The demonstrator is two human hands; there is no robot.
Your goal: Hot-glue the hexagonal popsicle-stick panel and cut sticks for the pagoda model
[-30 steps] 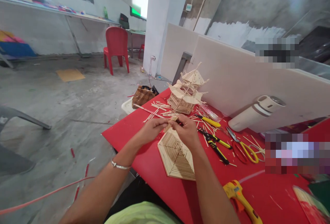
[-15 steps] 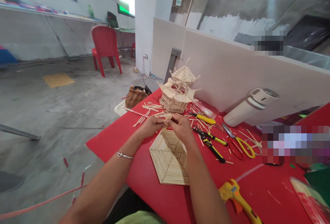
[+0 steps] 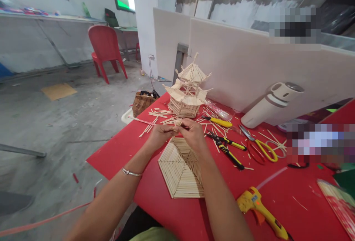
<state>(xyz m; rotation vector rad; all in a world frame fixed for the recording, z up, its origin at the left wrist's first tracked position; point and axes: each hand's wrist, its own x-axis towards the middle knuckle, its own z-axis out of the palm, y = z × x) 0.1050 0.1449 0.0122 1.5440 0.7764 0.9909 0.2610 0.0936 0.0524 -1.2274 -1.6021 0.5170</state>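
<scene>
My left hand (image 3: 160, 134) and my right hand (image 3: 193, 134) meet fingertip to fingertip just above the far edge of a flat hexagon of glued wooden sticks (image 3: 179, 167) on the red table (image 3: 144, 189). Both hands pinch a small piece of joined sticks (image 3: 178, 124) between them. A silver bracelet (image 3: 130, 173) circles my left wrist. Behind the hands stands a tiered pagoda model of sticks (image 3: 187, 91).
Loose sticks (image 3: 155, 119) litter the table. Right of my hands lie a yellow utility knife (image 3: 219, 121), black-and-yellow pliers (image 3: 229, 150), yellow-handled scissors (image 3: 260, 146) and a yellow glue gun (image 3: 260, 211). A white cylindrical flask (image 3: 270, 105) leans on the white partition. A red chair (image 3: 104, 50) stands on the floor.
The view has swung so the table and hands sit further left and slightly higher. My hands keep the same pinch on the small stick piece over the hexagon.
</scene>
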